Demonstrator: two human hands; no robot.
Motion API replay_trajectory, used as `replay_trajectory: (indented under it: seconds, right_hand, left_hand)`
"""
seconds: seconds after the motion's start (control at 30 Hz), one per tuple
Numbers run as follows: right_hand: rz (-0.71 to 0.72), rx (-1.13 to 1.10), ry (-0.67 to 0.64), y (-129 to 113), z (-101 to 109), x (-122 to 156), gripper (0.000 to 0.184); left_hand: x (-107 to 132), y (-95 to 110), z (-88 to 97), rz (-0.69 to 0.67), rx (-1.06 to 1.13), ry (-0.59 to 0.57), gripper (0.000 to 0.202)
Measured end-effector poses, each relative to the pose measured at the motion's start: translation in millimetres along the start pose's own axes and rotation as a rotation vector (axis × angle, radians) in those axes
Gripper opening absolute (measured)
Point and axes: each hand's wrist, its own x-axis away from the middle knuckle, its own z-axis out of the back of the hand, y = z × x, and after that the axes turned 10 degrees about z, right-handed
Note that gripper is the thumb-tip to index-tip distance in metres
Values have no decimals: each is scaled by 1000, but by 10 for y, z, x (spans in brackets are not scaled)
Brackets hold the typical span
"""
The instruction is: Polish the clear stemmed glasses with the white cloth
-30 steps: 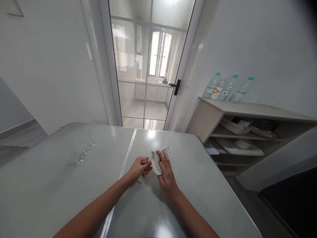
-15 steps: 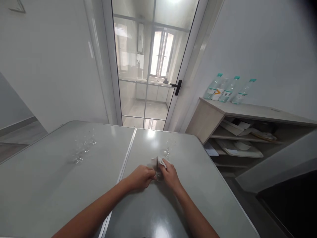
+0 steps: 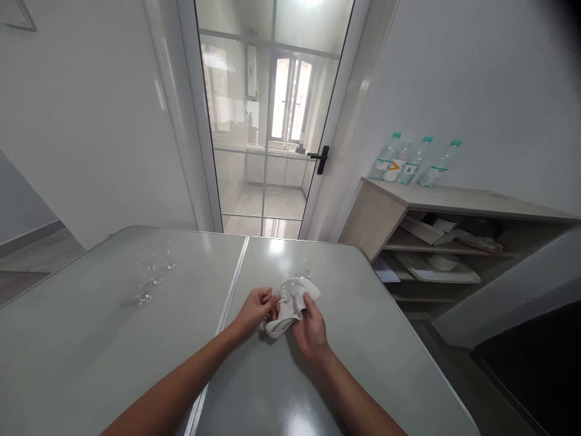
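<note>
Two bare hands: both meet over the table (image 3: 363, 327), near its pale seam (image 3: 233, 281), the forearms slanting in from the lower corners.
Left hand (image 3: 258, 309): knuckles up, fingers curled tightly in a narrow grip on the wine glass (image 3: 286, 290), at the left edge of the cloth.
Right hand (image 3: 312, 333): turned partly palm-inward, thumb on top of the white cloth (image 3: 290, 313) and pinching it; the other fingers are mostly out of sight.
Held glass: one, between the hands, its clear bowl nested in the folds (only the rounded outline shows); stem and foot are hard to make out.
Cloth: one, bunched around the bowl, a loose corner spreading past the right thumb.
Standing glasses: one stemmed glass (image 3: 311, 265) just beyond the cloth, faint against the tabletop; three more wine glasses (image 3: 156, 281) in a row, well apart on the left, their bowls almost invisible.
Bottles: four plastic bottles (image 3: 411, 166) on the cabinet (image 3: 381, 212), three with teal caps; the fourth is partly covered by its neighbours.
Cut off: both arms, at the bottom edge.
</note>
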Motion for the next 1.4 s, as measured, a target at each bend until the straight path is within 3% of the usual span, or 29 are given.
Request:
replay_trajectory:
  seconds: [0.1, 0.23, 0.33, 0.43, 0.53, 0.6, 0.67, 0.77, 0.83, 1.0, 1.1, 1.23, 1.4]
  right_hand:
    - [137, 185, 83, 86, 54, 59, 31]
    - [296, 571, 150, 167, 184, 112, 22]
    - [374, 671, 40, 170, 181, 138, 20]
    - [528, 781, -187, 90, 117, 127, 13]
    - [657, 1074, -438, -30, 95, 72, 31]
    - [684, 1222, -488, -90, 123, 22, 36]
    - [671, 1263, -421, -118, 177, -33, 31]
    - [535, 1188, -215, -111, 284, -123, 16]
    - [401, 1049, -83, -87, 364, -186, 17]
    - [242, 412, 177, -41, 489, -293, 9]
    - [115, 139, 157, -63, 418, -275, 14]
    - [-98, -36, -4, -75, 216, -181, 32]
    - [-60, -41, -1, 24, 68, -76, 41]
  left_hand:
    - [16, 3, -76, 23, 46, -81, 51]
    - [33, 14, -131, 8, 81, -55, 47]
    - [35, 10, -121, 20, 67, 0, 44]
    - [60, -11, -112, 17, -39, 14, 30]
    - [105, -24, -103, -83, -251, 33, 16]
    - [137, -21, -85, -199, -439, 97, 15]
    - [165, -14, -59, -312, -627, 131, 16]
    - [201, 2, -21, -410, -802, 90, 16]
    - [221, 20, -3, -441, -841, 49, 17]
    - [253, 89, 9, -409, -716, 18, 27]
    - [245, 106, -25, -324, -581, 21, 34]
    - [185, 40, -109, -193, -303, 27, 43]
    - [84, -83, -162, -44, 3, -23, 47]
